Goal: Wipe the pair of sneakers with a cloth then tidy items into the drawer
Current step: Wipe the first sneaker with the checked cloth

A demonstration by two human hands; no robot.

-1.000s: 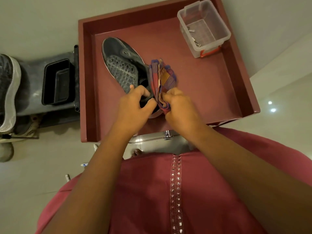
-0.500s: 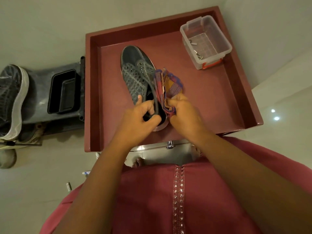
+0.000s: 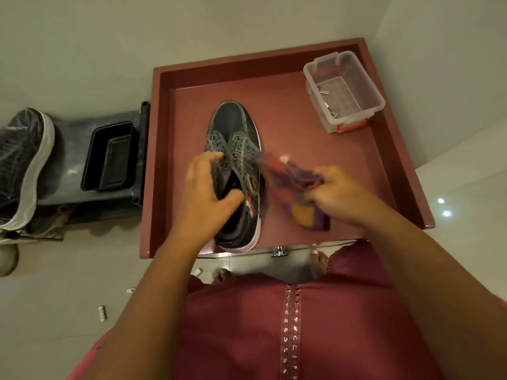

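Dark grey lace-up sneaker (image 3: 236, 149) lies in dark red wooden drawer (image 3: 395, 165), toe away from the person. Left hand (image 3: 208, 198) over its collar, grip released w/ fingers spread. Right hand (image 3: 340, 196) beside it, grip clenched on blurred multicolour checked cloth (image 3: 299, 209).

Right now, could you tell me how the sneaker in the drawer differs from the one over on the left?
The sneaker in the drawer lies upright, opening up, under the left hand; the sneaker on the left lies on its side outside the drawer, untouched, its pale sole showing. Both look dark and perforated.
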